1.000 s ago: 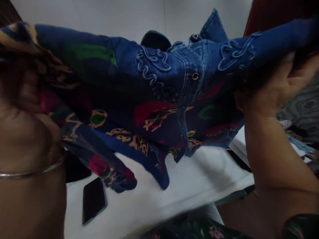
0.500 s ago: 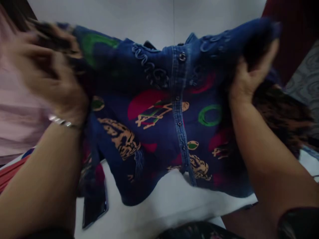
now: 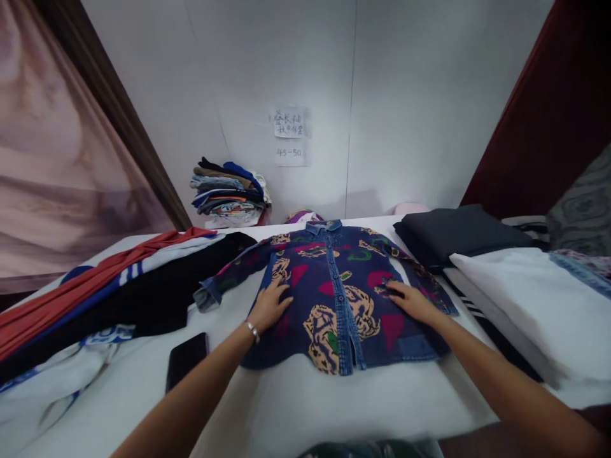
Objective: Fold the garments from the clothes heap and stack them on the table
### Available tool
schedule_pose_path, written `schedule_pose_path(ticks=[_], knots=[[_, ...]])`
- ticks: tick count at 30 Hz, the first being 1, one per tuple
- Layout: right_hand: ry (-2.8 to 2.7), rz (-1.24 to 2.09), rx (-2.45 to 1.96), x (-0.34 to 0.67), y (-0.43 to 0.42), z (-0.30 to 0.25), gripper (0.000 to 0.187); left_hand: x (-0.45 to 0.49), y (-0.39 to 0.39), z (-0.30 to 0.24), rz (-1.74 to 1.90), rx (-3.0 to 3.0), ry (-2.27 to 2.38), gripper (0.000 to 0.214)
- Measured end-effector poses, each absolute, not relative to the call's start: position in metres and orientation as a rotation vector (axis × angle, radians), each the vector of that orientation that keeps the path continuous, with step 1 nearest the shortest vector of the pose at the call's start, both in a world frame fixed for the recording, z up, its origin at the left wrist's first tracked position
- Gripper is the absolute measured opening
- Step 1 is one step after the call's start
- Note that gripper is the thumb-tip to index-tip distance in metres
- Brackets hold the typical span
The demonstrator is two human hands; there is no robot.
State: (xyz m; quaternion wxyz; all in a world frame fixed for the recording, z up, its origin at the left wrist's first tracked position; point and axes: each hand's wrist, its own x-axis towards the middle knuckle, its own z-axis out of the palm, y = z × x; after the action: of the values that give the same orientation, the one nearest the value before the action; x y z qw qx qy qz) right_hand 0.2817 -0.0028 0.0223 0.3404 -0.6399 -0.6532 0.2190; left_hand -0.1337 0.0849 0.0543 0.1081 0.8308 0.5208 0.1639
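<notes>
A blue patterned denim shirt (image 3: 310, 331) lies front side up on the white table, its collar toward the wall and its buttoned placket running down the middle. My left hand (image 3: 271, 304), with a bracelet at the wrist, rests flat on the left side of the shirt front, fingers stretched out. On the shirt's right side lies my right hand (image 3: 411, 301), its fingers extended over the cloth. Both sleeves spread outward, the left one ending in a turned-up cuff.
A dark phone (image 3: 187, 357) lies left of the shirt. Loose clothes (image 3: 157, 286) cover the table's left side. Folded garments (image 3: 529, 305) are piled at right. A stack of folded clothes (image 3: 231, 194) stands by the wall, near handwritten paper notes (image 3: 290, 137).
The shirt, held up by the shoulders before, now lies spread on the table. Both hands have let go of the shoulders and moved down onto its front.
</notes>
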Motion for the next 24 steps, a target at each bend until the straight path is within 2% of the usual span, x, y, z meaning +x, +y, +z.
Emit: schedule_pose_path(ticks=[4, 9, 14, 17, 20, 22, 24], knots=[[-1.722, 0.422, -1.768, 0.308, -0.049, -0.019, 0.040, -0.162, 0.054, 0.027, 0.576, 2.313, 1.732, 0.047], [-1.725, 0.142, -1.846, 0.304, -0.084, -0.025, 0.043, -0.178, 0.030, 0.031, 0.656, 2.069, 2.055, 0.054], [-1.658, -0.015, -1.921, 0.292, -0.102, -0.027, 0.046, -0.181, 0.018, 0.042, 0.699, 1.589, 2.033, 0.066], [-1.517, 0.091, -1.931, 0.294, -0.104, -0.023, 0.046, -0.178, 0.010, 0.052, 0.757, 1.201, 1.705, 0.055], [-1.270, 0.378, -1.897, 0.302, -0.103, -0.008, 0.046, -0.174, -0.001, 0.064, 0.821, 0.897, 1.309, 0.044], [-1.047, 0.556, -1.831, 0.310, -0.105, 0.006, 0.050, -0.175, -0.007, 0.074, 0.906, 0.794, 1.187, 0.044], [-0.872, 0.592, -1.759, 0.318, -0.110, 0.020, 0.053, -0.179, -0.011, 0.084, 1.031, 0.751, 1.181, 0.043]])
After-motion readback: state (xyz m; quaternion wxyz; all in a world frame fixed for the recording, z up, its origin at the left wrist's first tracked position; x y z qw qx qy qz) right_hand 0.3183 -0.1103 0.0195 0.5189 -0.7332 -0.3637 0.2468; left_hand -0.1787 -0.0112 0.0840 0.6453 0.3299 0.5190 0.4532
